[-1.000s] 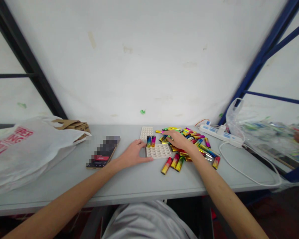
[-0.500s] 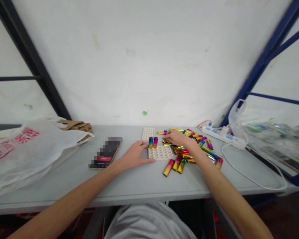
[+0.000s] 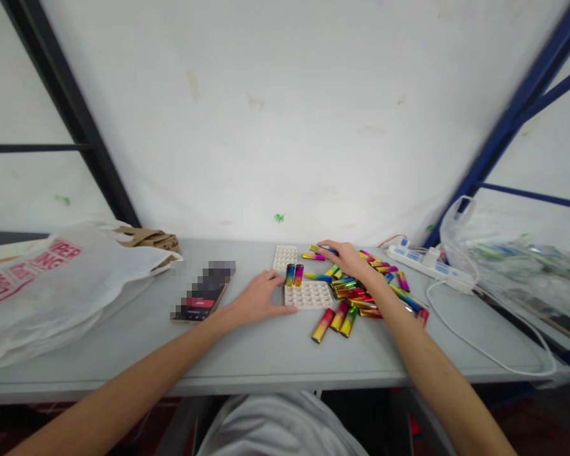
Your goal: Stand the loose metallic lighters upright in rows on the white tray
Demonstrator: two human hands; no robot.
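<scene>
My left hand [image 3: 261,296] rests at the left end of a white tray with rows of round hollows [image 3: 308,295]. Its thumb lies along the near edge and its fingertips touch the far left corner, spanning that end. On the tray's far left stand two shiny lighter-shaped tubes, one blue [image 3: 290,275] and one magenta [image 3: 299,275]. Over the far side of a loose pile of similar tubes [image 3: 351,290], my right hand [image 3: 342,256] pinches a gold and dark blue tube [image 3: 323,249]. Its thumb is mostly hidden.
Behind the first tray lies a second white tray [image 3: 285,256]. To the left are a phone [image 3: 204,291] and a white plastic bag [image 3: 66,278] beside folded cardboard [image 3: 154,242]. A power strip [image 3: 432,266] and its looping white cable [image 3: 475,356] lie on the right.
My right hand has come up from the pile's far left, now with a gold and dark blue tube in its fingers. My left hand stays at the tray. The view has shifted slightly.
</scene>
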